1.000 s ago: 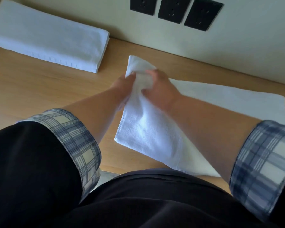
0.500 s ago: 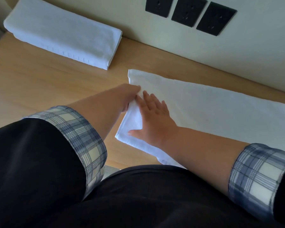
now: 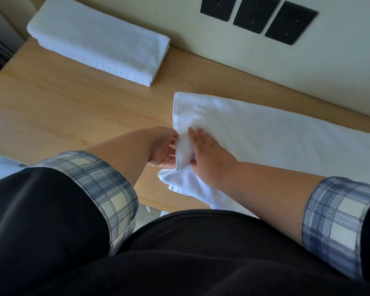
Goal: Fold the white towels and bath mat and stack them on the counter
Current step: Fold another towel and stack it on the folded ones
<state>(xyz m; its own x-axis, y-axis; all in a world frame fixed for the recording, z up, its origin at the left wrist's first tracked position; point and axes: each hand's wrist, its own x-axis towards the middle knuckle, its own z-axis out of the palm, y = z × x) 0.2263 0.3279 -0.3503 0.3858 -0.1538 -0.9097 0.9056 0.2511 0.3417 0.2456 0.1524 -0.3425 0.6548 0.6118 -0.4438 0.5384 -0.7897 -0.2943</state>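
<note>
Down at the bottom of the frame, a dark garment fills the foreground, and two forearms reach up out of it, each with a plaid cuff point(image 3: 107, 189) rolled back above the wrist. Just past them, at the centre of the frame, both hands meet at the near left end of the spread towel point(image 3: 276, 142). The left hand point(image 3: 162, 149) comes in from the lower left, its fingers point(image 3: 172, 155) curled closed around a bunched-up ridge of white cloth. The right hand point(image 3: 209, 154) comes in from the lower right and lies on top of the cloth, palm down, fingers point(image 3: 195, 135) stretched out and flat, with the thumb tucked against the same ridge; it is pressing rather than clutching. Between the two hands the cloth is pulled up into a narrow fold, and the near left corner of the towel hangs rumpled toward the front edge of the wooden surface point(image 3: 62, 116).

Beyond the hands, the rest of that towel lies flat, running off to the right edge of the frame. Further back, at the upper left, a folded towel point(image 3: 98, 41) sits in a neat oblong against the wall, well apart from the spread one. Behind everything, the pale wall point(image 3: 340, 77) rises at the top of the frame, carrying three black socket plates point(image 3: 256, 14) in a row at the upper right.
</note>
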